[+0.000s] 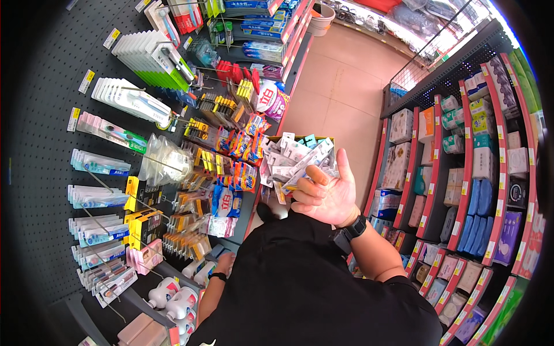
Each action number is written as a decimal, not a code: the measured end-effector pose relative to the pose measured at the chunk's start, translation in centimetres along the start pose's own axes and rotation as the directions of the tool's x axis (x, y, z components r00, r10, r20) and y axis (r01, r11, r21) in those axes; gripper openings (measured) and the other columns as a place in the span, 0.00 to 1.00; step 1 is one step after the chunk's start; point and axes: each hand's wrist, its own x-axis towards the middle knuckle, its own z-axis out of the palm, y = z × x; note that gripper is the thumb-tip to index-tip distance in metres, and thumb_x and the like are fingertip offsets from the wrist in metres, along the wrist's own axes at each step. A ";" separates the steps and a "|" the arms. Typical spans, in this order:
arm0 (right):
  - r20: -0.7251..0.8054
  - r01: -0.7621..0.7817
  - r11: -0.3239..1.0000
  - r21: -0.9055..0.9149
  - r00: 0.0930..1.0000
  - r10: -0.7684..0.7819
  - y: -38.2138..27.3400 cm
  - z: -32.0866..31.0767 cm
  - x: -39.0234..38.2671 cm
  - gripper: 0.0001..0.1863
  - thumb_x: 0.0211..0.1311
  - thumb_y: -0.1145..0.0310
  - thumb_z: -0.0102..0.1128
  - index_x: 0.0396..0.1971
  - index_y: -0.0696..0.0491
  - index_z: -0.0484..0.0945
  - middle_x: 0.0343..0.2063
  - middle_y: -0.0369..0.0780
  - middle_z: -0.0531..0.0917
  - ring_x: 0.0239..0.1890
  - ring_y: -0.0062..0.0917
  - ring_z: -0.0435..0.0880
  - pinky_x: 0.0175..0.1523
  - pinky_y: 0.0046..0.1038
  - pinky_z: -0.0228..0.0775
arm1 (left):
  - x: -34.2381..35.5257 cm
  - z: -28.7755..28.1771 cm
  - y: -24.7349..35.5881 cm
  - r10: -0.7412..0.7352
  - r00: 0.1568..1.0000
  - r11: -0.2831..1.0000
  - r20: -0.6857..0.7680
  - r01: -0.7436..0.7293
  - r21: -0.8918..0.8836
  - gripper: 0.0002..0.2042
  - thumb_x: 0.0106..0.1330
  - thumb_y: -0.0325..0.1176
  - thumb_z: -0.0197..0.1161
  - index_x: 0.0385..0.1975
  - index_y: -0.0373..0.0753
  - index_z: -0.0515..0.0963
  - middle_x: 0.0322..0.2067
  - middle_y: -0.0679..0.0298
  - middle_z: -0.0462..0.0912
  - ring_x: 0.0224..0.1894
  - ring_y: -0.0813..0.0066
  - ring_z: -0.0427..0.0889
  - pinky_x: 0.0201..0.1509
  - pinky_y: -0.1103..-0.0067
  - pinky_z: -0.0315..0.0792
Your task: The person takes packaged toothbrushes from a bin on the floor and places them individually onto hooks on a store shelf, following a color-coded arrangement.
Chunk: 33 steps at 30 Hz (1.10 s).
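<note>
My right hand (329, 196), with a black watch on its wrist, is raised palm up in the middle of the aisle. Its thumb stands away from the loosely bent fingers, and nothing is in it. Just beyond the hand is a yellow-edged carton (333, 143) filled with white and grey flat packets (294, 153); the hand covers part of it. My left hand (226, 262), wearing a black wristband, is low beside the left shelf, close to white bottles (193, 269). Its fingers are mostly out of sight, so I cannot tell what they touch.
Toothbrush packs (130, 109) hang on hooks along the dark pegboard (40, 144) at left. Colourful bags (245, 144) and toothpaste boxes (262, 29) line the lower shelves. Tissue packs (398, 164) fill the red-edged shelves at right. A bin (321, 22) stands on the tiled floor (346, 75).
</note>
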 end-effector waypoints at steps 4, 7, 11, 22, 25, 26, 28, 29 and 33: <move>-0.002 0.007 1.000 0.006 1.000 -0.007 0.1 0.3 0.1 0.38 0.68 0.22 0.30 0.26 0.46 0.66 0.24 0.33 0.68 0.29 0.21 0.64 0.43 0.29 0.55 | -0.2 -0.3 3.5 0.054 0.991 0.998 -0.119 -0.059 -0.034 0.18 0.69 0.42 0.59 0.51 0.38 0.78 0.40 0.61 0.84 0.37 0.68 0.84 0.38 0.72 0.76; 0.010 0.001 1.000 0.001 1.000 -0.001 0.2 0.3 0.0 0.39 0.67 0.22 0.30 0.26 0.46 0.66 0.24 0.33 0.68 0.29 0.21 0.64 0.43 0.30 0.56 | -0.1 -0.4 5.5 -0.055 0.991 0.876 -0.118 -0.008 -0.483 0.19 0.70 0.44 0.58 0.53 0.38 0.78 0.41 0.61 0.83 0.37 0.69 0.84 0.39 0.72 0.76; -0.035 0.046 0.997 -0.063 0.998 -0.048 0.2 0.3 -0.4 0.33 0.73 0.30 0.34 0.25 0.46 0.66 0.23 0.32 0.67 0.28 0.21 0.63 0.42 0.28 0.56 | -0.8 -0.3 8.0 -0.077 0.991 0.898 -0.113 0.019 -0.439 0.19 0.71 0.45 0.57 0.53 0.38 0.78 0.41 0.61 0.83 0.37 0.69 0.84 0.39 0.72 0.76; -0.417 0.329 0.931 -0.155 0.833 -0.364 -2.5 -3.1 -2.4 0.26 0.80 0.57 0.43 0.15 0.46 0.56 0.14 0.30 0.55 0.20 0.19 0.54 0.30 0.25 0.52 | -1.7 -0.1 6.5 -0.110 0.988 0.920 -0.105 0.061 -0.388 0.16 0.70 0.43 0.58 0.50 0.41 0.78 0.40 0.62 0.84 0.37 0.68 0.84 0.40 0.71 0.76; -0.505 0.346 0.909 -0.232 0.756 -0.416 -3.5 -5.6 -4.3 0.28 0.80 0.55 0.42 0.14 0.45 0.54 0.13 0.30 0.53 0.18 0.19 0.51 0.27 0.26 0.49 | -1.3 -1.1 9.2 -0.079 0.993 0.937 -0.083 0.045 -0.345 0.14 0.71 0.43 0.59 0.47 0.40 0.79 0.35 0.63 0.84 0.32 0.70 0.83 0.35 0.73 0.76; -0.506 0.339 0.900 -0.275 0.745 -0.435 -3.7 -6.8 -4.9 0.29 0.80 0.55 0.42 0.14 0.45 0.54 0.12 0.30 0.53 0.17 0.19 0.51 0.27 0.26 0.49 | -1.5 -1.3 10.9 -0.048 0.991 0.940 -0.129 0.001 -0.342 0.13 0.72 0.42 0.59 0.45 0.40 0.80 0.33 0.64 0.84 0.31 0.72 0.83 0.34 0.76 0.76; -0.542 0.327 0.891 -0.314 0.708 -0.452 -3.7 -8.2 -5.8 0.28 0.80 0.56 0.40 0.14 0.45 0.53 0.12 0.30 0.53 0.16 0.19 0.51 0.25 0.25 0.48 | -2.1 -1.3 15.4 0.039 0.984 0.947 -0.173 -0.092 -0.308 0.12 0.73 0.41 0.59 0.42 0.39 0.81 0.31 0.65 0.83 0.30 0.77 0.82 0.33 0.81 0.74; -0.600 0.267 0.856 -0.443 0.621 -0.505 -3.5 -9.3 -6.4 0.27 0.79 0.56 0.40 0.14 0.45 0.54 0.12 0.30 0.53 0.16 0.19 0.51 0.24 0.25 0.47 | -2.9 -1.3 18.4 0.096 0.980 0.950 -0.172 -0.142 -0.277 0.11 0.74 0.40 0.58 0.42 0.39 0.82 0.30 0.66 0.83 0.30 0.79 0.81 0.34 0.83 0.74; -0.711 0.016 0.769 -0.639 0.371 -0.598 -2.9 -13.7 -9.0 0.25 0.78 0.58 0.39 0.15 0.44 0.55 0.11 0.29 0.53 0.14 0.19 0.50 0.23 0.25 0.45 | -5.4 -0.1 28.3 0.346 0.931 0.925 -0.118 -0.359 -0.123 0.12 0.75 0.38 0.58 0.45 0.37 0.83 0.30 0.68 0.83 0.31 0.82 0.80 0.36 0.83 0.74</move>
